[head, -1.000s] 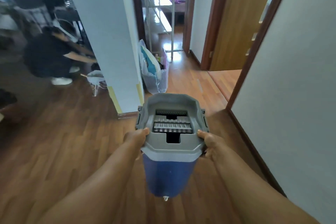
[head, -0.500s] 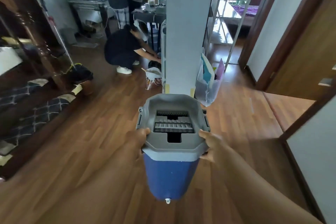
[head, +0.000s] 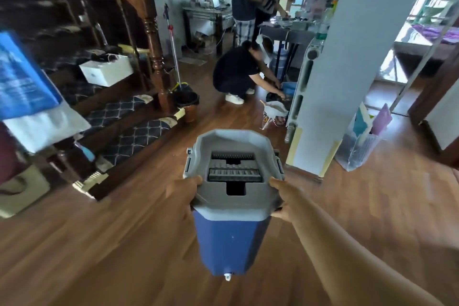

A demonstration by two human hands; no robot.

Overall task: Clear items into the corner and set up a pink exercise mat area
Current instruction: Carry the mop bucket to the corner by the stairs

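I carry a blue mop bucket (head: 229, 241) with a grey wringer top (head: 233, 164) in front of me, lifted above the wooden floor. My left hand (head: 182, 192) grips the grey rim on its left side. My right hand (head: 285, 200) grips the rim on the right, fingers curled under the edge. The bucket stays upright. A small white drain plug (head: 228, 276) shows at its bottom. No pink mat is in view.
A carpeted wooden staircase (head: 124, 117) rises at left, with a white box (head: 106, 72) on a step. A mop and a dark bin (head: 186, 99) stand by the post. A person crouches (head: 238, 74) ahead; others stand behind. A white pillar (head: 342, 57) and a clear bin (head: 360, 146) are at right.
The view has swung left from the hallway toward the staircase and the room. Both hands keep their hold on the bucket, which stays in front of me.
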